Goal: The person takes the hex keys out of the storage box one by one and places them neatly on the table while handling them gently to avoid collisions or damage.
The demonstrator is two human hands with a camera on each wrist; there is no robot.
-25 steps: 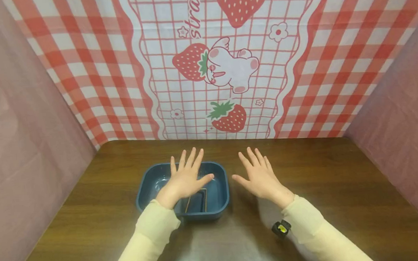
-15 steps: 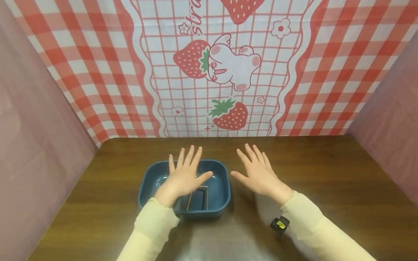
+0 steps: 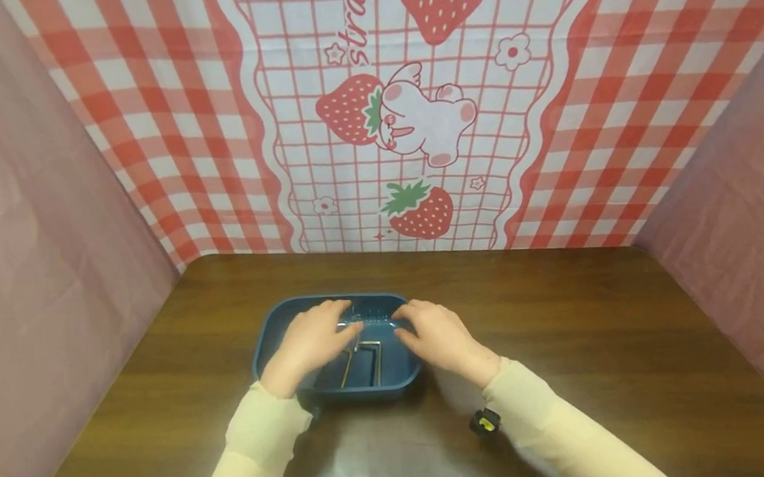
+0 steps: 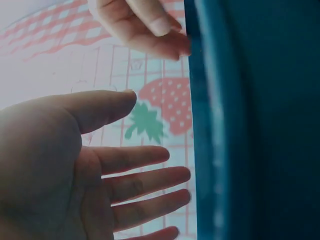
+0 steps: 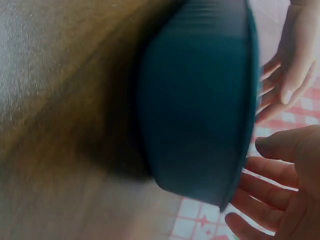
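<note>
A dark blue rectangular basin (image 3: 395, 390) with rounded corners stands on the table. In it shows a thin gold-coloured angular outline (image 3: 380, 363), partly behind my left hand; its kind is unclear. My left hand (image 3: 312, 339) hovers over the basin's left part, palm down, fingers gently bent and holding nothing. At the basin's right rim is my right hand (image 3: 445, 337), its fingertips reaching over the edge with thumb and fingers apart. The right wrist view has these relaxed fingers (image 5: 265, 197) close beside the basin's outer wall (image 5: 195, 100).
The brown wooden table (image 3: 595, 342) surrounds the basin. Behind it hangs a red-and-white checked cloth (image 3: 204, 169) printed with strawberries. Pink fabric walls (image 3: 44, 255) flank both sides. A small black device (image 3: 484, 423) sits at my right wrist.
Both hands were spread flat with straight fingers. Now their fingers are bent; the right hand has moved left to the basin's rim and the left hand slightly left and nearer. The basin stays put.
</note>
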